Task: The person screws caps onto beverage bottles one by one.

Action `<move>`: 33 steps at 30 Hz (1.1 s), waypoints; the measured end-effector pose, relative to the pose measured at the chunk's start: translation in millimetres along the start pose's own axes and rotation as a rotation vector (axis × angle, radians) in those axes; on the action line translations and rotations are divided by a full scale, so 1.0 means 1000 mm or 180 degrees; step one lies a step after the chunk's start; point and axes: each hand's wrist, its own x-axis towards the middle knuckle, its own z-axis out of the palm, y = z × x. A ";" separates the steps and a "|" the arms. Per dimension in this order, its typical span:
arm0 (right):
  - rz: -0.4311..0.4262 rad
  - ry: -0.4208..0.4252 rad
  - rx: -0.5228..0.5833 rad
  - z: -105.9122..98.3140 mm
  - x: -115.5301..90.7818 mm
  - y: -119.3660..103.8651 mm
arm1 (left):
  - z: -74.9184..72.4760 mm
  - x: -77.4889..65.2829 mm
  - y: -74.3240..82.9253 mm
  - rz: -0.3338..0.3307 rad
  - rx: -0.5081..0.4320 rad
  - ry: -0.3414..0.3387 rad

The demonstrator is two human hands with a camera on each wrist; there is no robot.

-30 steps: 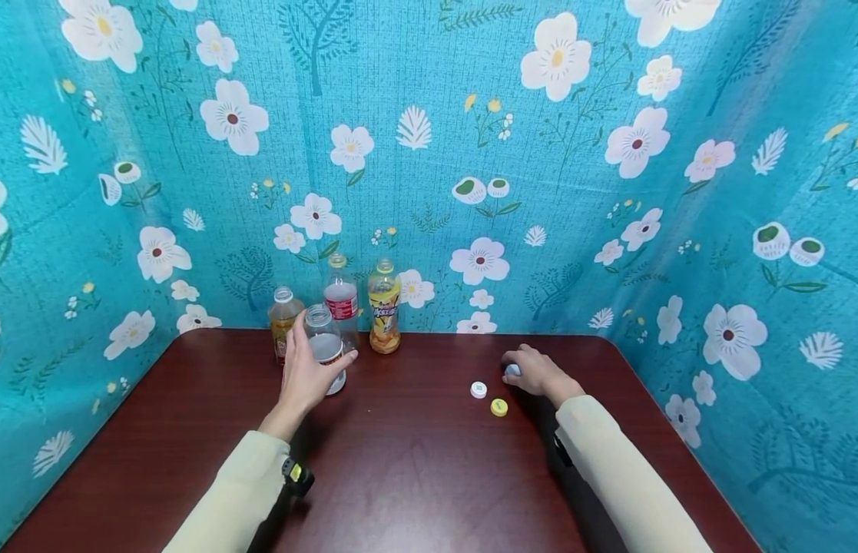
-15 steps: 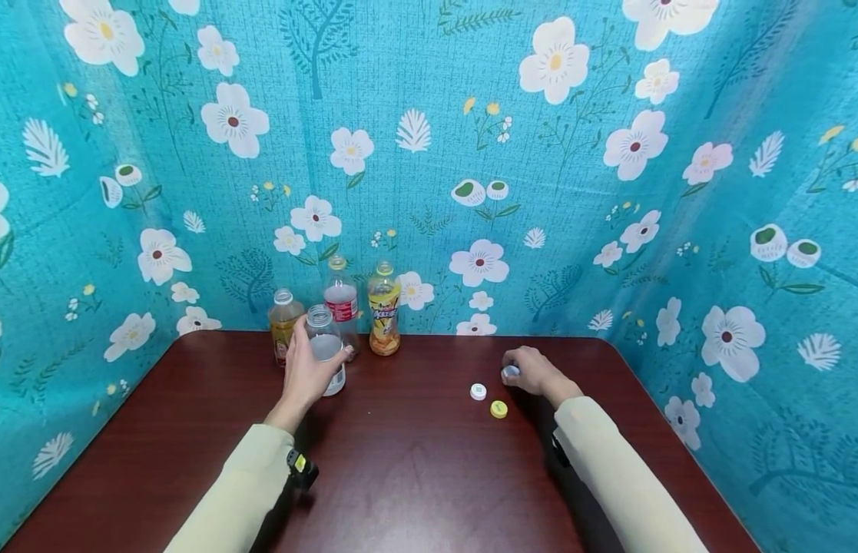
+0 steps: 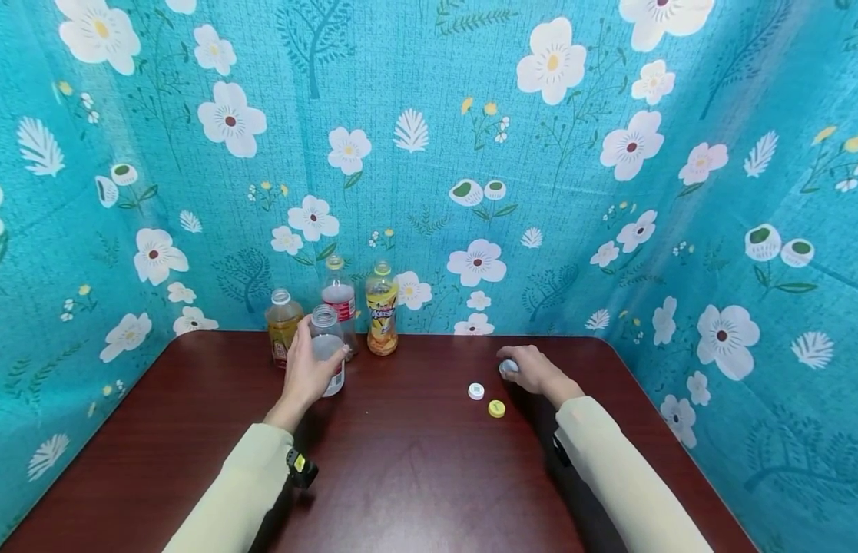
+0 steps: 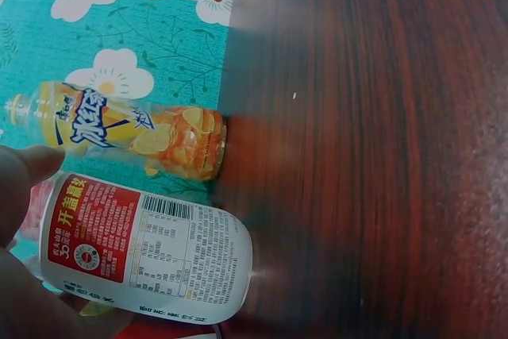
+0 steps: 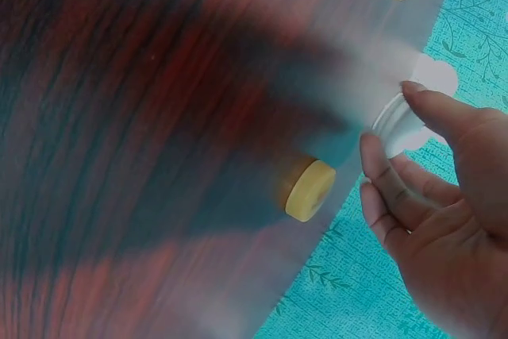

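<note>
My left hand (image 3: 307, 372) grips an uncapped clear bottle (image 3: 328, 348) with a white label around its middle; in the left wrist view the bottle's label (image 4: 151, 252) shows a red panel and barcode. My right hand (image 3: 532, 370) pinches a whitish bottle cap (image 3: 508, 367) between thumb and fingers, seen edge-on in the right wrist view, where the cap (image 5: 394, 123) looks pale. A yellow cap (image 5: 309, 190) lies on the table near those fingers. To the left of this hand in the head view lie a white cap (image 3: 475, 391) and another yellow cap (image 3: 496, 408).
Behind the gripped bottle stand three uncapped bottles: an amber-labelled one (image 3: 283, 326), a red-labelled one (image 3: 340, 298) and a yellow-labelled iced tea bottle (image 3: 382, 311). A blue floral curtain (image 3: 429, 223) borders the back and sides of the dark wooden table (image 3: 415, 476).
The pinched cap shows more clearly between my right fingers, which have shifted only slightly. My left hand keeps its grip and the bottle's label has turned a little.
</note>
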 end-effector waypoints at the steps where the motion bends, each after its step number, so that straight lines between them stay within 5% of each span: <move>1: -0.0020 -0.0001 0.0002 -0.001 0.000 0.000 | 0.000 0.000 0.000 -0.0001 0.0013 -0.0024; 25: -0.0385 0.0280 0.0254 -0.014 -0.002 -0.016 | 0.000 -0.009 0.005 0.0345 0.0246 -0.0213; 33: -0.0585 0.0558 0.0445 -0.026 -0.011 -0.030 | 0.000 -0.016 0.014 0.0516 0.0327 -0.0381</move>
